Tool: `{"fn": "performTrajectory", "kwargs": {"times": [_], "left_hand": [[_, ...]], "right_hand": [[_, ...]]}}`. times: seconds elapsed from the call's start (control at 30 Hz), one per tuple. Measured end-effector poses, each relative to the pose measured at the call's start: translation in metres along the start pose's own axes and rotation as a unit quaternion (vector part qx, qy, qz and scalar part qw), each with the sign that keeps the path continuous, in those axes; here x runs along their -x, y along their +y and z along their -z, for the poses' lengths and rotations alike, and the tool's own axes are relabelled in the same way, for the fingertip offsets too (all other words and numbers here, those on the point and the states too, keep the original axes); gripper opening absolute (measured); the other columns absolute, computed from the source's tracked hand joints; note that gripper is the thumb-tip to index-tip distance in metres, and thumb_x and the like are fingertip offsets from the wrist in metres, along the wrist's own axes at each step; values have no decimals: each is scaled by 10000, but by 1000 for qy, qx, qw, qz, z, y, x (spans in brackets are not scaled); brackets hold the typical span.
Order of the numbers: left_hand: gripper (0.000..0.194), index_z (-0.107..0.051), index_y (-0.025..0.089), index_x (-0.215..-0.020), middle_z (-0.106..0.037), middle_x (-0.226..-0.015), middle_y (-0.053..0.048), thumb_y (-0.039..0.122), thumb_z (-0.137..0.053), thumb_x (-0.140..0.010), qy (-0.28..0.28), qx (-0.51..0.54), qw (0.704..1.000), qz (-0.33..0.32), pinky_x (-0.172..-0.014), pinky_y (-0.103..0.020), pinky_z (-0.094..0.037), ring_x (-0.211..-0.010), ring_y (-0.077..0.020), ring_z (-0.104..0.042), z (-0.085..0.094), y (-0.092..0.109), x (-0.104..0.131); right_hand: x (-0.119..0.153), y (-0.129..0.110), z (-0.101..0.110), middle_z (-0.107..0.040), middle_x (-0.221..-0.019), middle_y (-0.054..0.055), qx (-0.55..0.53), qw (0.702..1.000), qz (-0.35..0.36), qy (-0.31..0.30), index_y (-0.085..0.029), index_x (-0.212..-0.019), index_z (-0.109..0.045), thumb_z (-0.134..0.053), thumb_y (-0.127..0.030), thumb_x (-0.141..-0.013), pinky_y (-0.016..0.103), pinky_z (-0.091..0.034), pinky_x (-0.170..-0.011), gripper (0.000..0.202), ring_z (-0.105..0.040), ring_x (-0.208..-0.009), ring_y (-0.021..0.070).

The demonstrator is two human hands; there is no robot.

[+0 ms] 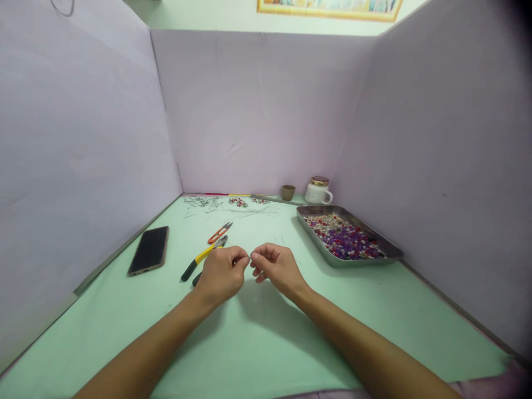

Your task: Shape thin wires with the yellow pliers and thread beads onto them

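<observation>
Over the middle of the green tabletop (266, 343), my left hand (224, 272) and my right hand (277, 268) meet almost fingertip to fingertip. Both are closed in a pinch of thumb and forefinger. Whatever lies between the fingertips is too small to make out. Pliers with yellow and black handles (202, 255) lie beside my left hand, which partly covers them. Just beyond them are small orange snips (219, 233). Thin wires (282, 241) show faintly behind my right hand.
On the right sits a metal tray (332, 260) of mixed beads (351, 241). A phone (149, 249) lies at left. Along the back are wire pieces (203, 203), bead clusters (238, 203), a small brown cup (288, 193) and a white lidded mug (318, 192). Pale panels (266, 111) enclose three sides.
</observation>
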State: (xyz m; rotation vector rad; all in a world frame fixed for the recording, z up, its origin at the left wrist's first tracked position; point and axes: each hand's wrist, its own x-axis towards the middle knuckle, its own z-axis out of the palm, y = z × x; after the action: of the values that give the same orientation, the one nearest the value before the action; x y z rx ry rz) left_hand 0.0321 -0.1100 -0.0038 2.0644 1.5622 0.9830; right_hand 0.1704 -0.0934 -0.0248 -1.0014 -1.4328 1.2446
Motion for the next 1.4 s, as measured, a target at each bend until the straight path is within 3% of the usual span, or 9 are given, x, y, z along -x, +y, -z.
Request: {"fn": "performTrajectory", "kwargs": {"times": [0.37,0.47,0.53,0.57,0.67,0.77,1.03,1.27,1.4], "left_hand": [[262,-519,160,-568,-422,-485,51,320,-425,-753,-69,47,996,-26,-454,-188,-275,-458,-69,-330,9,-8,-10],[322,-560,172,-631,-506,-537,22,372,-356,-782,13,-60,998,10,-504,-205,-319,-511,-97,-421,22,-20,-20],[346,-589,203,-769,-590,-680,-14,383,-295,-802,82,-217,969,80,-561,-242,-342,-639,-148,-505,29,-32,-27],[344,-586,224,-833,-615,-798,-29,374,-279,-800,71,-290,946,124,-588,-264,-351,-730,-181,-532,31,-38,-31],[378,-566,188,-952,-597,-978,-120,415,-341,-752,28,-324,933,153,-604,-317,-371,-874,-277,-535,30,-57,-41],[402,-562,175,-960,-608,-937,-138,437,-409,-697,-29,-331,930,156,-594,-329,-390,-842,-294,-555,21,-66,-45],[427,-478,160,-1010,-574,-949,-143,215,-480,-587,-95,-337,926,142,-597,-338,-408,-830,-287,-555,16,-58,-35],[209,-569,142,-697,-566,-896,-188,165,-520,-495,-116,-333,924,148,-612,-375,-398,-824,-334,-543,18,-58,-31],[153,-577,158,-656,-583,-706,-114,187,-474,-547,-130,-277,941,147,-574,-331,-387,-668,-254,-562,18,-46,-30]], "right_hand": [[-6,2,3,-459,-496,-59,-25,999,-8,24,-163,-606,-479,-524,-287,-693,222,-462,-375,158,-449,-388,62],[-11,3,8,-453,-500,-57,-46,998,-16,51,-162,-601,-475,-538,-294,-679,216,-460,-359,165,-434,-398,61],[-13,2,11,-449,-507,-55,-63,996,-17,65,-161,-596,-474,-547,-296,-669,207,-454,-349,170,-424,-404,58],[-14,1,12,-450,-513,-53,-70,995,-16,70,-161,-598,-475,-552,-296,-665,200,-447,-343,170,-422,-408,57],[-14,-2,14,-462,-533,-45,-83,993,-9,86,-158,-610,-483,-559,-308,-663,170,-404,-315,176,-423,-416,57],[-14,-3,16,-461,-527,-45,-90,991,-7,99,-156,-603,-480,-562,-312,-666,146,-332,-290,187,-406,-399,48],[-17,-7,21,-449,-520,-56,-141,982,-22,126,-160,-582,-468,-563,-288,-645,148,-270,-301,171,-376,-393,40],[-19,-13,27,-444,-529,-55,-164,975,-30,147,-160,-572,-456,-572,-294,-618,154,-255,-311,183,-363,-394,36],[-23,-12,33,-452,-535,-54,-179,968,-29,174,-161,-586,-462,-581,-292,-611,154,-266,-322,178,-373,-404,38]]}}
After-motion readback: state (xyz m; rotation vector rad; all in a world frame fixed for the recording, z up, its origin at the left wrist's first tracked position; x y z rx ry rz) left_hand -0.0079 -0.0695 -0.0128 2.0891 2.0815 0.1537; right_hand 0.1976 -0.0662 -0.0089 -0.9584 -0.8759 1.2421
